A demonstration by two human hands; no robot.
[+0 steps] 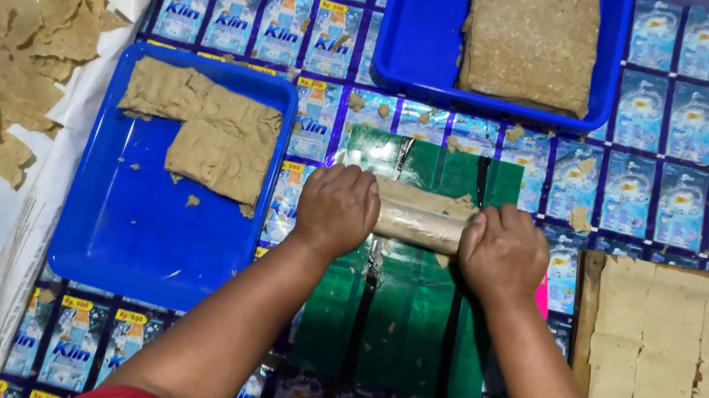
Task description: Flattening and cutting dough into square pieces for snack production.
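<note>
- I am kneeling over a mat of blue sachet wrappers (pixel 687 135) covering the floor.
- A green plastic sheet (pixel 393 315) is lying on it before me.
- A blue tray (pixel 137 233) holding dough slabs is sitting just left.
- My left hand (pixel 336 209) and right hand (pixel 504 252) are both gripping the rolling pin (pixel 418 225), fists closed, pressing it onto the sheet's far end.

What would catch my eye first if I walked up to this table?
Both hands, left hand and right hand, press a roller on a green sheet at the centre. Two blue trays hold brown dough: a broken slab in the left tray, a thick block in the top tray. Pale flat squares lie at right.
</note>
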